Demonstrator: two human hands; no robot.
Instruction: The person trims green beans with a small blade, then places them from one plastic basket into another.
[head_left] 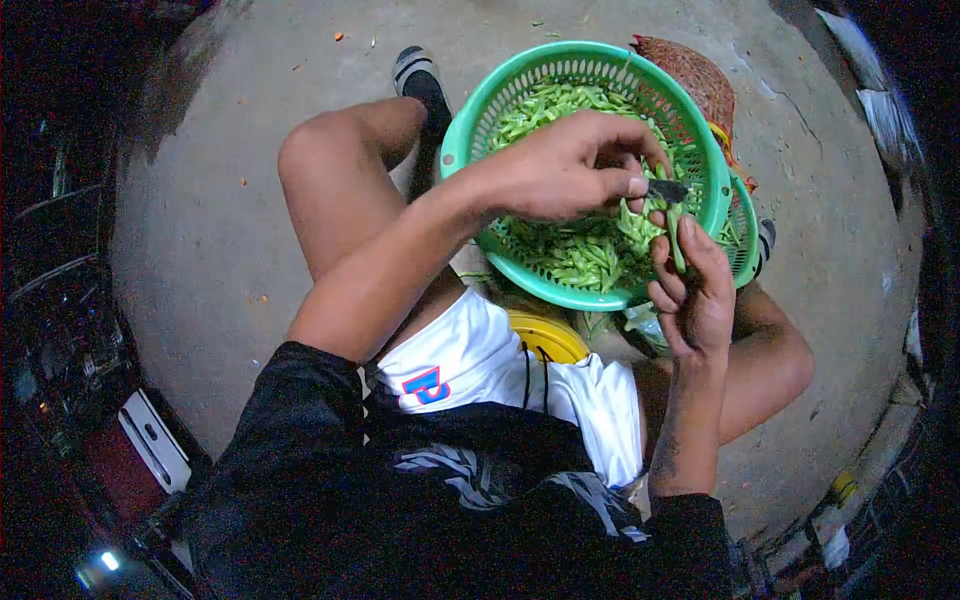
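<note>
Right now, the green stalk (676, 240) is upright over the right side of the large green colander (463, 128), and your right hand (702, 275) pinches it between thumb and fingers. Your left hand (600, 172) is closed on a small dark blade (668, 190), its thumb along the near side. The blade lies crosswise at the stalk's upper end; you cannot tell from here whether its edge has cut in.

Below your hands, the colander holds a broad spread of light green cut pieces (585, 262). A second green basket (746, 262) shows partly beneath its right side, with more green bits inside. Just beyond the colander's far right rim you have a reddish mesh sack (692, 78).

Nearer to you, a yellow round object (552, 336) shows between your thighs, beside your white shorts (470, 350). Your left foot wears a grey-strapped sandal (412, 66) on the bare concrete floor (205, 260). Well off to your left, a white panel (155, 440) stands in the dim edge.
</note>
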